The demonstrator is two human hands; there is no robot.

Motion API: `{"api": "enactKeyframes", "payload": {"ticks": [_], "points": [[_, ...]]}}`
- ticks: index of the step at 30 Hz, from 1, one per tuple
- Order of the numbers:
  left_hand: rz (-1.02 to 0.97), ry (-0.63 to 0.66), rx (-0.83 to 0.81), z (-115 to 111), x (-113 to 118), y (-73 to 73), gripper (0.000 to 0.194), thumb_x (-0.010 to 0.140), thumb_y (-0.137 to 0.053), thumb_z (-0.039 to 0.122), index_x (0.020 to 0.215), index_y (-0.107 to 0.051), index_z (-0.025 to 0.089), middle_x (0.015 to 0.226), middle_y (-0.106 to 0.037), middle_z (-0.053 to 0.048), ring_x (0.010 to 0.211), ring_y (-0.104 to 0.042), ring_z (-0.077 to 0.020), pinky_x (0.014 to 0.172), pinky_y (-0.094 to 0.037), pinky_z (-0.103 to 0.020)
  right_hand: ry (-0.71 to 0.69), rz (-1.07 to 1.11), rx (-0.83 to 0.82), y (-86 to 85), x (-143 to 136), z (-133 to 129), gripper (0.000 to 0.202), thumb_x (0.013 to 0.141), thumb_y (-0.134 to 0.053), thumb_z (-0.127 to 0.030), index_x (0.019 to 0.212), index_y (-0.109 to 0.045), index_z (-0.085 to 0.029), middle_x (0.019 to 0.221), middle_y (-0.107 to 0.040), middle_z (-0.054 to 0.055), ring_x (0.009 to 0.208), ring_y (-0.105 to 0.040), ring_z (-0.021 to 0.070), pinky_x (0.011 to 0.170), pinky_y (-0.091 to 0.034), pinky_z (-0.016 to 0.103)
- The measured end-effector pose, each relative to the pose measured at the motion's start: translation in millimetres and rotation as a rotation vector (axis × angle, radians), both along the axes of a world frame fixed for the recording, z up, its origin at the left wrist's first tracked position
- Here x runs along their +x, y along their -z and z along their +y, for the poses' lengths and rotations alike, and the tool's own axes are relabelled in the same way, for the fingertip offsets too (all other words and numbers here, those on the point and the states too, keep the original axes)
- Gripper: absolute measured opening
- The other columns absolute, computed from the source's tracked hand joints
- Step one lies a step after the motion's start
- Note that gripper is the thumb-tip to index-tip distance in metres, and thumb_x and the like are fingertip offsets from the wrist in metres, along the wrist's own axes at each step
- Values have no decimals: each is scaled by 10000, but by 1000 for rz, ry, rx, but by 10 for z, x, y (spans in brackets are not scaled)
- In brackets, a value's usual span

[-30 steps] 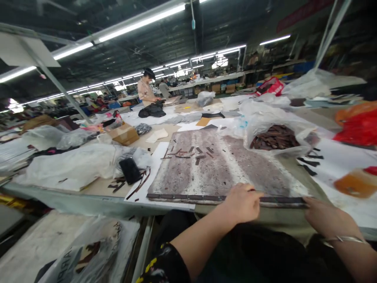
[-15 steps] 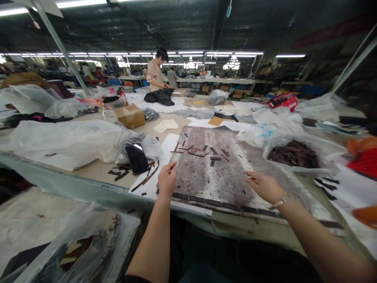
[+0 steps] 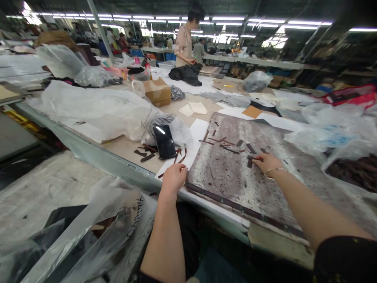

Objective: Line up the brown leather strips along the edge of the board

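My right hand (image 3: 267, 162) reaches over the stained board (image 3: 218, 169), its fingertips pinched at the end of a short dark strip (image 3: 250, 161). More dark brown strips (image 3: 225, 141), thin and leather-like, lie scattered across the upper part of the board. My left hand (image 3: 174, 177) hovers by the board's left edge with the fingers curled and closed. Whatever those fingers hold, if anything, is too small to make out. A long dark strip (image 3: 235, 205) runs along the board's front edge.
Left of the board lie a black phone (image 3: 164, 142), loose brown strips (image 3: 145, 156) and a plastic-wrapped bundle (image 3: 97, 108). A clear bag of brown strips (image 3: 355, 169) sits at the right. A cardboard box (image 3: 157, 91) stands farther back, and a co-worker (image 3: 184, 45) stands across the table.
My view has turned left and down. My right hand has moved forward and left over the board to the scattered strips. My left hand stays near the board's left edge, fingers still closed.
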State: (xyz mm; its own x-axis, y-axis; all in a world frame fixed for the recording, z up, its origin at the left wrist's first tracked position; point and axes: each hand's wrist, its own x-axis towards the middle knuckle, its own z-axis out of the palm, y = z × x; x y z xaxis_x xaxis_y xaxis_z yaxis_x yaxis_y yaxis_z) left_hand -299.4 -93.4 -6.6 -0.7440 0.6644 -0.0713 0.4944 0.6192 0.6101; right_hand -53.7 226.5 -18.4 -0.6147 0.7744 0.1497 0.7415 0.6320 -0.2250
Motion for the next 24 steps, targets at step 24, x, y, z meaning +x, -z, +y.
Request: {"api": "enactKeyframes", "payload": {"ticks": [24], "points": [[-97,199,-77,-137,15,-116,310,818,-449,318,740,-708,167,716,-680,-62,696,-582,-168,620,-381,-246,-299,188,-700,-138,-1017,-2013,204,733,-619,-389,787,-702,-211,697,-676,-17,640,-589,143,610,-443,251]]}}
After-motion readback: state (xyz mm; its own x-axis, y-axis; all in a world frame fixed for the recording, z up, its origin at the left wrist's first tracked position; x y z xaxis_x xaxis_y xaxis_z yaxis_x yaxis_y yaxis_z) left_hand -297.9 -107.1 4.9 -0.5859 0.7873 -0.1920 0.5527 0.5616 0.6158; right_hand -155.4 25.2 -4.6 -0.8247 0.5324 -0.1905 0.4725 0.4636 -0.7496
